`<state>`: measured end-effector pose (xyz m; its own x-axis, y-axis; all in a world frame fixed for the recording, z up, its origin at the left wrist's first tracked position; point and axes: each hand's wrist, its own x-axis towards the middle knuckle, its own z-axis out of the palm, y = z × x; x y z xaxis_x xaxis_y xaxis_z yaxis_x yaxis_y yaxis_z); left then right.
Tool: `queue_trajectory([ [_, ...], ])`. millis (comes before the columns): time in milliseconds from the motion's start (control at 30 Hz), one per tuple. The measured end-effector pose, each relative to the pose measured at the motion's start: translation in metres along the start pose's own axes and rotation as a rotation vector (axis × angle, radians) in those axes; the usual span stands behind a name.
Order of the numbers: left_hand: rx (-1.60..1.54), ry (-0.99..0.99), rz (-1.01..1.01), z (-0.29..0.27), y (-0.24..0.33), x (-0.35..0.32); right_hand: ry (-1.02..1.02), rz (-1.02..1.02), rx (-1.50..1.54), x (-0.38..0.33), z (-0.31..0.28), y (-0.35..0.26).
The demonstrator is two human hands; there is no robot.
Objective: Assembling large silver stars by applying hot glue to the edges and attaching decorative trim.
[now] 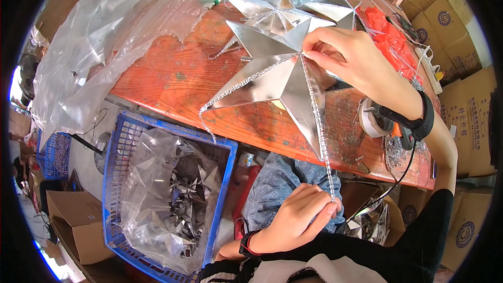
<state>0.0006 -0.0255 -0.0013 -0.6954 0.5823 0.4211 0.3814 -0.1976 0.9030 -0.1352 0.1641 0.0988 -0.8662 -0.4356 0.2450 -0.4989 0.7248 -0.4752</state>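
We see an orange table [173, 86] across the frame's middle, a blue crate [118, 152] lower left. At centre our right hand [346, 57] pins the silver star [272, 81] steady, pinching its middle; our left hand [301, 215], bottom centre, pinches the bead trim [319, 136] taut along a ridge.

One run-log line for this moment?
left hand: pinches silver bead strand | right hand: presses strand at centre of silver foil star | wooden table

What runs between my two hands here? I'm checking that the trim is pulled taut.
In the head view, a silver beaded strand stretches from the right hand at the centre of the silver star down to the left hand.
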Motion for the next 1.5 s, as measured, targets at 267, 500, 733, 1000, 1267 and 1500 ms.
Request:
queue_trajectory([
  [267, -0.014, 0.026, 0.016, 0.003, -0.001, 0.000, 0.057, -0.282, -0.169, -0.008, 0.002, 0.005],
  [500, -0.006, -0.020, -0.030, 0.001, 0.001, -0.002, 0.065, -0.325, -0.214, -0.008, 0.002, 0.005],
  [733, -0.008, 0.005, -0.008, 0.002, -0.003, -0.004, 0.083, -0.330, -0.252, -0.010, 0.004, 0.005],
  [1000, -0.010, -0.012, -0.082, 0.003, -0.007, -0.007, 0.098, -0.328, -0.271, -0.011, 0.005, 0.005],
  [1267, 0.000, -0.006, -0.109, 0.005, -0.013, -0.010, 0.112, -0.330, -0.270, -0.012, 0.007, 0.006],
  [1500, 0.029, -0.012, -0.129, 0.005, -0.017, -0.013, 0.100, -0.348, -0.241, -0.012, 0.007, 0.005],
])
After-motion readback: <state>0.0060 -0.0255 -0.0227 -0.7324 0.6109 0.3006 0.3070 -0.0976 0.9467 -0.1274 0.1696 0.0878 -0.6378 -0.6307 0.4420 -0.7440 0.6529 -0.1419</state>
